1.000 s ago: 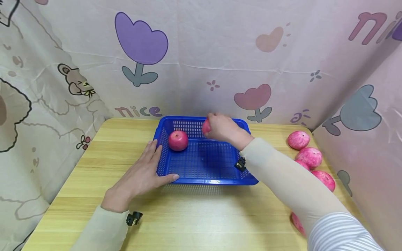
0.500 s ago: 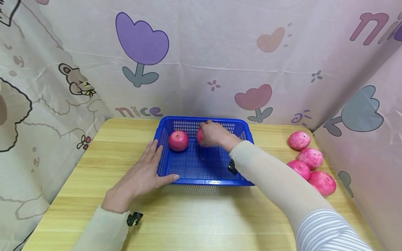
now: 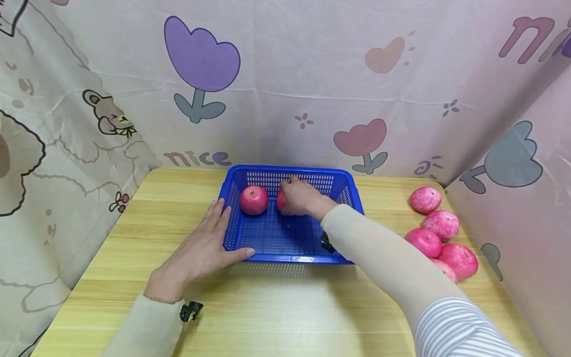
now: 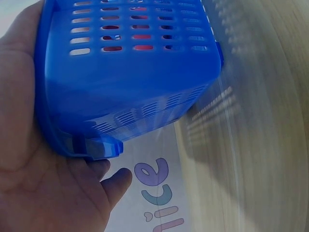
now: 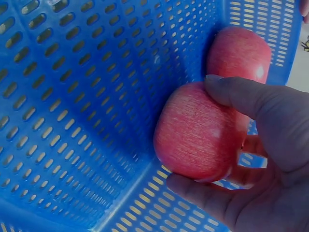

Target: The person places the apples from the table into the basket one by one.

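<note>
Head view, left to right: left hand, fingers spread wide, rests on the left side of the blue basket, mid-frame, with one red apple inside. To its right, the right hand grips a second apple low in the basket; step judged to be placing, next calling for a gentle release. Further apples lie on the desk, right of frame.
</note>
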Available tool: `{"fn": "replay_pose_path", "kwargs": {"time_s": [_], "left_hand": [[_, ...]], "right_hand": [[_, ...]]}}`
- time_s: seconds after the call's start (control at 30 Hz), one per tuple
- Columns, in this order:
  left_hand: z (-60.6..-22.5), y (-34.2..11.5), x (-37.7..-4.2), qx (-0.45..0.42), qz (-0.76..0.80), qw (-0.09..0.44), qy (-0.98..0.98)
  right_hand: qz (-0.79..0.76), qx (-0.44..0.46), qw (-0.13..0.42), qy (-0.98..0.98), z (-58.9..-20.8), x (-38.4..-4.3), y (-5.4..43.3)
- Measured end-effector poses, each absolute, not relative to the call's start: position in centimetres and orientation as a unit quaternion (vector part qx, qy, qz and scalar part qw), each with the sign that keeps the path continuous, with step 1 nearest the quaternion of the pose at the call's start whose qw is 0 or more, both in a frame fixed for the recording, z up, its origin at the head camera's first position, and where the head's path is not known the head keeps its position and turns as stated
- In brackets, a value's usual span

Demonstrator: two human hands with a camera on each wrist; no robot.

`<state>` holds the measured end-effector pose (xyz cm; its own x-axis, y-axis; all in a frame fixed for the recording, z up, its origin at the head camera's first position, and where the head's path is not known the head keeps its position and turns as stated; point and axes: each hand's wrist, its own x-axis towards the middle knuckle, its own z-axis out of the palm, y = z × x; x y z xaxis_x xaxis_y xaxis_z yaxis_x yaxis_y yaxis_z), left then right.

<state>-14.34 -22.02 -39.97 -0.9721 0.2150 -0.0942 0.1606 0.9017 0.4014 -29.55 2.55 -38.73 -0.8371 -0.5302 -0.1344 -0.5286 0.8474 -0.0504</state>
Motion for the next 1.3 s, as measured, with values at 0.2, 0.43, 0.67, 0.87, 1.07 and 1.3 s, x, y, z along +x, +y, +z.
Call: {"fn": "replay_pose_path", "kwargs": {"time_s": [0.2, 0.43, 0.67, 0.87, 1.07, 1.3], "left_hand": [[-40.04, -22.06, -14.39, 0.098, 0.199, 0.068, 0.973], [-40.05, -22.06, -14.36, 0.1, 0.199, 0.066, 0.973], [-40.04, -22.04, -14.32, 0.099, 0.199, 0.066, 0.973], [-39.96, -22.02, -14.35, 0.1, 0.2, 0.066, 0.972], [-39.95, -21.99, -14.39, 0.103, 0.197, 0.065, 0.973], [-40.01, -22.01, -14.41, 0.105, 0.198, 0.064, 0.973]], "right_hand": [[-0.008, -0.277, 0.073, 0.958, -39.1, -29.63, 2.64], [-0.018, -0.275, 0.077, 0.958, -39.11, -29.54, 2.7], [-0.021, -0.263, 0.087, 0.961, -39.05, -29.41, 2.74], [-0.029, -0.251, 0.098, 0.962, -38.99, -29.35, 2.78], [-0.031, -0.256, 0.091, 0.962, -39.21, -29.39, 2.98], [-0.037, -0.253, 0.087, 0.963, -39.26, -29.29, 3.02]]}}
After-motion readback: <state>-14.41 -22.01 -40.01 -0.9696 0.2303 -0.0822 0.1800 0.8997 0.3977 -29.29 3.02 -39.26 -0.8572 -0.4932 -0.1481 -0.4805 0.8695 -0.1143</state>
